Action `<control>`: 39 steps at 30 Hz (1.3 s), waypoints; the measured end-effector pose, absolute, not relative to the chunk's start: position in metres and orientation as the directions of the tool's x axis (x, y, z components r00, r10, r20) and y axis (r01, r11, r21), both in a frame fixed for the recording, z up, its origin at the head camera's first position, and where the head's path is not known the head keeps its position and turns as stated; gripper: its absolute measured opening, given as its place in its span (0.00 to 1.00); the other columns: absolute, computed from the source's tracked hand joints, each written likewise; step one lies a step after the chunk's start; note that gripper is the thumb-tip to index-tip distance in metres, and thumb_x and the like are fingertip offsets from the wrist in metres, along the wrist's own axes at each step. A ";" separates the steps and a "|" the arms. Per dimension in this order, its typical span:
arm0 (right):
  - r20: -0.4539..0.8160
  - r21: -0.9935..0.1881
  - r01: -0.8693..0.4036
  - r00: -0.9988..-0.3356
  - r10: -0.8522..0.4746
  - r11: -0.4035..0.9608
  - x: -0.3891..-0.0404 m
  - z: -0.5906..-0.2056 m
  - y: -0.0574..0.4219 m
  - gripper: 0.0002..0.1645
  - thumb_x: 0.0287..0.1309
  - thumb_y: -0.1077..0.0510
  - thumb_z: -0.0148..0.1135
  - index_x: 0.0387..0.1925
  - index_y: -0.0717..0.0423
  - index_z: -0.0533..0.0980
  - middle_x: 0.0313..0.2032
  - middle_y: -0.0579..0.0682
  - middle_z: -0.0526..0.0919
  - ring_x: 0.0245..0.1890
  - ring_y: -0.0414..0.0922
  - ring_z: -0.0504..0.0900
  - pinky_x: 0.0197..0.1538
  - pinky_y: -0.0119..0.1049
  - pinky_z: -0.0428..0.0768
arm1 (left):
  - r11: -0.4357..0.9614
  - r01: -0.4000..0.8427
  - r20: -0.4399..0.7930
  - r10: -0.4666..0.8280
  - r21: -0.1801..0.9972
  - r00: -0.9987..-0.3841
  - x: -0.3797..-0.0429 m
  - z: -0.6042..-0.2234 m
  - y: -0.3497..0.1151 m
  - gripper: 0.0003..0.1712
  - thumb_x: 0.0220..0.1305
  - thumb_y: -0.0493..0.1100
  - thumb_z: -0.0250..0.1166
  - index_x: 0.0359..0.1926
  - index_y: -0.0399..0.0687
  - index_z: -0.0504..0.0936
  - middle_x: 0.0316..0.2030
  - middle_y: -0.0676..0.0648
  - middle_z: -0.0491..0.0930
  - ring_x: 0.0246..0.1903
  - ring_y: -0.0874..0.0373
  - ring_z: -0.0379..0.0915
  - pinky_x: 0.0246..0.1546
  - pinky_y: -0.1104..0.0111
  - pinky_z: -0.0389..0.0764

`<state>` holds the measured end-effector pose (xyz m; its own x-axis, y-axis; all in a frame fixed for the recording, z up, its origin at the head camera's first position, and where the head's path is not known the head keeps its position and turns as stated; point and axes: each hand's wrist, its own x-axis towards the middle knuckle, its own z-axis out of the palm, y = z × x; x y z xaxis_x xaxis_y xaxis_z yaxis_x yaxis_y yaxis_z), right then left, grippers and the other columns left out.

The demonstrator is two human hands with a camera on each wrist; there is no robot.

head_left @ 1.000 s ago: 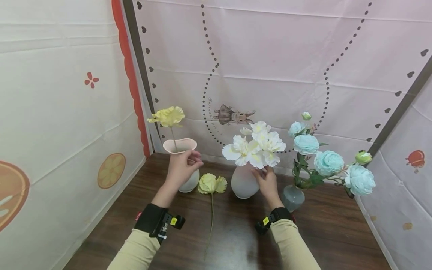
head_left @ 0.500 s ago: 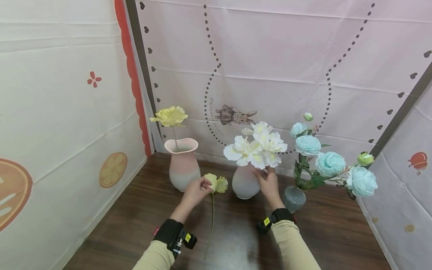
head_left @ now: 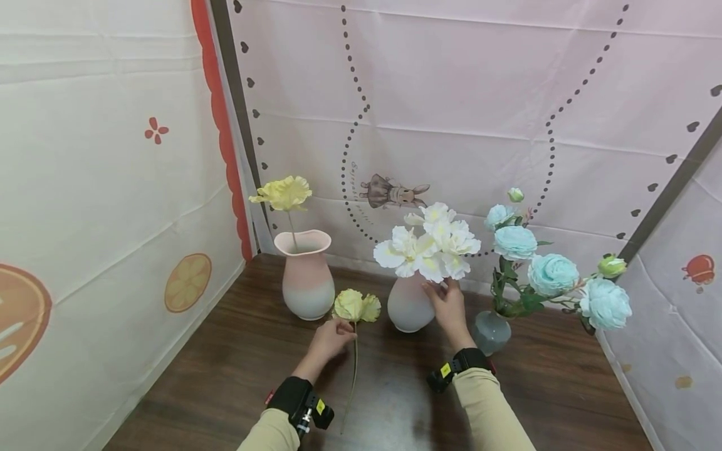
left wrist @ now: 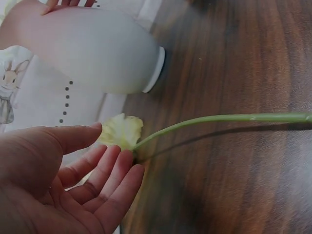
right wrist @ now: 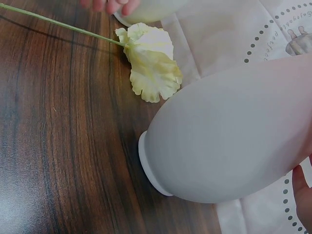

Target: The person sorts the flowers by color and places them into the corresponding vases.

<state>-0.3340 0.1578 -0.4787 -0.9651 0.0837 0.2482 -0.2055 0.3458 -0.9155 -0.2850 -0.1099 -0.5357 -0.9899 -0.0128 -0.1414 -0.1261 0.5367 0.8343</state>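
Note:
A yellow artificial flower [head_left: 350,305] lies on the wooden table, its green stem [left wrist: 219,118] running toward the front. My left hand [head_left: 329,338] is beside the stem just below the bloom. In the left wrist view its fingers [left wrist: 117,190] are loosely bent, with the thumb apart from them and nothing held. My right hand [head_left: 449,311] holds the neck of a pink-and-white vase [head_left: 408,313], thumb [right wrist: 300,183] against its side. White artificial flowers [head_left: 429,244] fill that vase and hide its mouth.
At the back left stands another pink-and-white vase [head_left: 307,288] with a single yellow flower [head_left: 284,193] in it. Right of my right hand, a small grey-blue vase [head_left: 492,332] holds light blue flowers [head_left: 553,274] leaning right. Printed cloth walls [head_left: 451,81] enclose the table [head_left: 225,376].
My left hand has come away from the left vase, moving right and down to the lying flower, then slightly lower along its stem. The right hand stays at its vase.

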 end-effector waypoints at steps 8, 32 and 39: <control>0.267 -0.913 -0.222 -0.959 0.090 0.343 -0.333 -0.477 0.157 0.39 0.65 0.54 0.64 0.72 0.56 0.59 0.70 0.63 0.64 0.70 0.61 0.67 0.75 0.55 0.67 | 0.433 -0.236 -0.248 -0.028 0.870 -0.968 -0.283 -0.551 -0.102 0.18 0.67 0.43 0.65 0.52 0.36 0.75 0.45 0.38 0.83 0.32 0.56 0.80 0.30 0.66 0.87; 0.240 -0.919 -0.201 -0.968 0.079 0.339 -0.333 -0.479 0.157 0.41 0.65 0.50 0.64 0.73 0.52 0.57 0.72 0.60 0.61 0.73 0.58 0.64 0.75 0.55 0.66 | 0.359 -0.305 -0.302 -0.068 0.882 -0.951 -0.279 -0.564 -0.091 0.16 0.63 0.37 0.67 0.48 0.35 0.75 0.38 0.39 0.84 0.28 0.59 0.80 0.25 0.69 0.87; 0.235 -0.924 -0.198 -0.969 0.077 0.327 -0.333 -0.479 0.158 0.40 0.66 0.51 0.64 0.73 0.52 0.57 0.71 0.60 0.62 0.72 0.59 0.66 0.75 0.54 0.67 | 0.356 -0.314 -0.310 -0.069 0.880 -0.948 -0.279 -0.564 -0.090 0.15 0.62 0.37 0.68 0.47 0.35 0.76 0.36 0.41 0.84 0.26 0.60 0.79 0.24 0.70 0.87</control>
<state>-0.3331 0.1576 -0.4792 -0.9689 0.0772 0.2352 -0.1983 0.3267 -0.9241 -0.2791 -0.0898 -0.5638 -0.9483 -0.0686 -0.3100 -0.3135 0.3556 0.8805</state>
